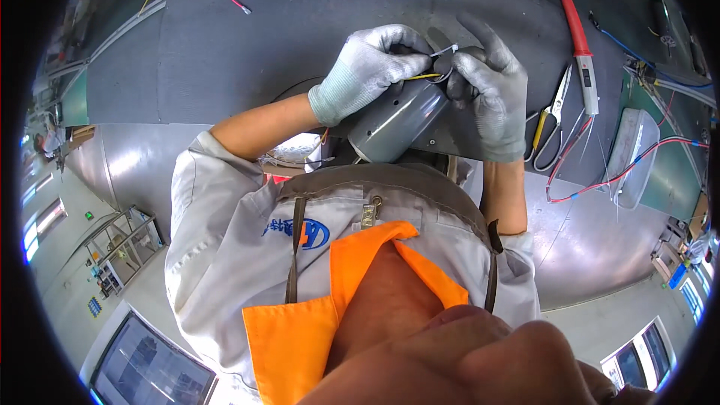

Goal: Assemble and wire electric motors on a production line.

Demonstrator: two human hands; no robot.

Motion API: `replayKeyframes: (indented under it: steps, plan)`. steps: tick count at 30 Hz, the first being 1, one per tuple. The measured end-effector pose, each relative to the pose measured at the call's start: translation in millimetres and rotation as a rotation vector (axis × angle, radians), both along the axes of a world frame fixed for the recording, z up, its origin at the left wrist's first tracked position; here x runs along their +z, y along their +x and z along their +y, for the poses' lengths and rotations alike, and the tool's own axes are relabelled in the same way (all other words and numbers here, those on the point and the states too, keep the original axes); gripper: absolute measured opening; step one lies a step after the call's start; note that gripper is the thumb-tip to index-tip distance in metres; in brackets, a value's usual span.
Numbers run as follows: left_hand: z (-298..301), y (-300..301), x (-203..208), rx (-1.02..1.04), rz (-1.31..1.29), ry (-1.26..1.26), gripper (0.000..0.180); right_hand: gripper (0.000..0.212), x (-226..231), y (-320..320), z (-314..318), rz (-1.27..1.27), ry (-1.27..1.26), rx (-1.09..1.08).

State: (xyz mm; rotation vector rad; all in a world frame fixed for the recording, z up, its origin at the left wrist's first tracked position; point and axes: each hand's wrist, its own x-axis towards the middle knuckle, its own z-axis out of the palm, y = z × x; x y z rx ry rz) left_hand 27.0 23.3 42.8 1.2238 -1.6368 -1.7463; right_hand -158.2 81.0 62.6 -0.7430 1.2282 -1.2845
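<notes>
Between our two gloved hands, just beyond the far end of a grey cylindrical housing (397, 121), a thin white strip (443, 51) that looks like a cable tie stands out beside a yellow wire (422, 76). The housing lies below and between the hands, tilted, its near end close to our apron (390, 180).

We judge the work to be partway along: the yellow wire is out at the housing's far end and the strip is at the wires, but its length stands free, so drawing it snug and trimming it seem left to do. Whether it already loops round the wires we cannot tell, as fingers cover that spot. To the right of the right hand, scissors (553, 116) with a yellow handle lie on the table (247, 45), and beyond them lies a red-handled iron (576, 26); neither is in use.

Our left hand (420, 60) comes in from the left with its forearm slanting up, wrist bent inward, thumb and forefinger together in a pinch that seems clamped on the strip's near end. Our right hand (463, 56) rises from a nearly upright forearm and faces it, forefinger lifted and blurred, thumb beside the strip's small head; whether its fingertips grip anything, we cannot tell.
</notes>
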Motion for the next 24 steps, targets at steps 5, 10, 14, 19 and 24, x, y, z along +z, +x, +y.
replayKeyframes:
  steps: [5,10,14,19,24]
  plan:
    - [-1.4,-15.6,6.2,-0.039,0.153,-0.036,0.014,0.052,5.9,-30.8,-15.0,0.072,0.126,0.316]
    - [1.7,-21.1,4.9,0.066,0.174,0.029,0.017,0.049,-0.9,-27.2,3.3,-0.053,0.022,0.146]
    - [4.9,-20.1,11.4,0.048,0.103,0.003,0.017,0.05,-12.7,-7.2,15.1,-0.107,-0.128,-0.123]
    - [6.1,-22.7,9.9,0.044,0.045,-0.018,0.016,0.051,-8.8,-7.3,13.8,-0.109,-0.12,-0.128]
    - [7.0,-29.6,12.2,-0.02,0.057,-0.091,0.016,0.052,-8.4,-33.3,2.4,-0.02,0.003,0.152]
